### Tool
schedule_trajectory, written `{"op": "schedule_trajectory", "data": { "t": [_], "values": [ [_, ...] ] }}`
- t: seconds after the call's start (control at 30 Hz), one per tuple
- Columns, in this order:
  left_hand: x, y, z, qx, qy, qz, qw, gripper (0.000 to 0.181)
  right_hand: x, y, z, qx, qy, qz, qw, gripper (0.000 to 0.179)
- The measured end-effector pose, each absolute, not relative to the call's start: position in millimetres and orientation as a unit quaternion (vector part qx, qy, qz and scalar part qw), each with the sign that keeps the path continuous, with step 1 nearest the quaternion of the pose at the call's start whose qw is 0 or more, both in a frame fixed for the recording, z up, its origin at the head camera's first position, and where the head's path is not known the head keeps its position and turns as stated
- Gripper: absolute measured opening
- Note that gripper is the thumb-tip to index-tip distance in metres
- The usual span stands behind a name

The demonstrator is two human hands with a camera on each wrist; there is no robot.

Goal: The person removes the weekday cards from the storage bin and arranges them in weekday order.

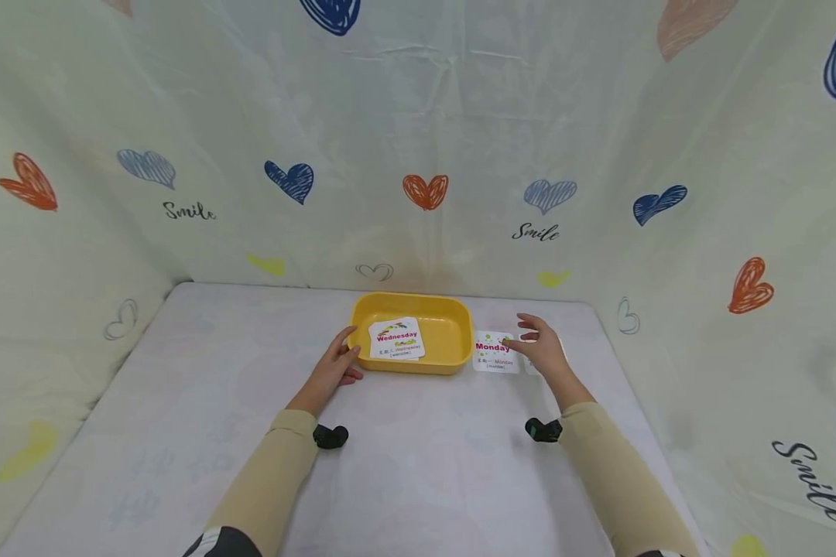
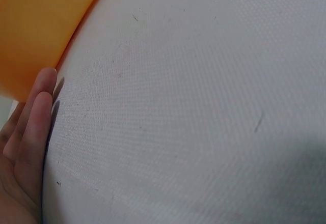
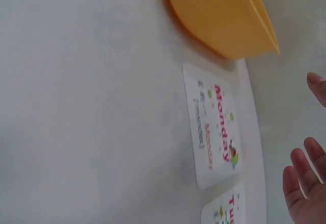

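A yellow tray (image 1: 418,370) sits toward the back of the white table, with a small stack of cards in it, the top one a Wednesday card (image 1: 396,339). My left hand (image 1: 329,370) holds the tray's near left corner, fingers against its outer wall (image 2: 41,25). To the right of the tray a Monday card (image 1: 495,362) lies face up. A second card (image 3: 226,208), starting with "Tu", lies beside it, mostly covered by my right hand (image 1: 545,350) in the head view. That hand hovers over the cards, thumb and fingers spread, with nothing between them.
The white table (image 1: 418,464) ends behind the tray at a hanging cloth (image 1: 362,224) printed with hearts and "Smile". The same cloth closes off both sides. A dark camera is strapped at each wrist.
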State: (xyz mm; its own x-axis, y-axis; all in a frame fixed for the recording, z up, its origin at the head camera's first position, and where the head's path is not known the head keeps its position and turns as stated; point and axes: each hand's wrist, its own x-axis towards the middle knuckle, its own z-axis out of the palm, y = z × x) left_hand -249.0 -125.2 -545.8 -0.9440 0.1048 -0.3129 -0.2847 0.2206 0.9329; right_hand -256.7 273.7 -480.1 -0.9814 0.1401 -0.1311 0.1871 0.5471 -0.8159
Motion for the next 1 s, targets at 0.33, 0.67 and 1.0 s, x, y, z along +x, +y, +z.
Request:
{"op": "schedule_trajectory", "data": {
  "t": [0.33,0.67,1.0],
  "values": [
    [-248.9,-125.0,-546.3,-0.063,0.766,0.620,0.161,0.055,-263.4,216.8,-469.3,0.056,0.846,-0.529,0.037,0.067],
    [-250.6,-125.3,-547.1,-0.064,0.762,0.623,0.164,0.055,-275.9,169.2,-473.1,0.052,0.813,-0.577,0.058,0.066],
    [-251.2,-124.9,-547.2,-0.064,0.762,0.624,0.161,0.054,-285.5,134.3,-491.9,0.074,0.787,-0.603,0.109,0.063]
  ]
}}
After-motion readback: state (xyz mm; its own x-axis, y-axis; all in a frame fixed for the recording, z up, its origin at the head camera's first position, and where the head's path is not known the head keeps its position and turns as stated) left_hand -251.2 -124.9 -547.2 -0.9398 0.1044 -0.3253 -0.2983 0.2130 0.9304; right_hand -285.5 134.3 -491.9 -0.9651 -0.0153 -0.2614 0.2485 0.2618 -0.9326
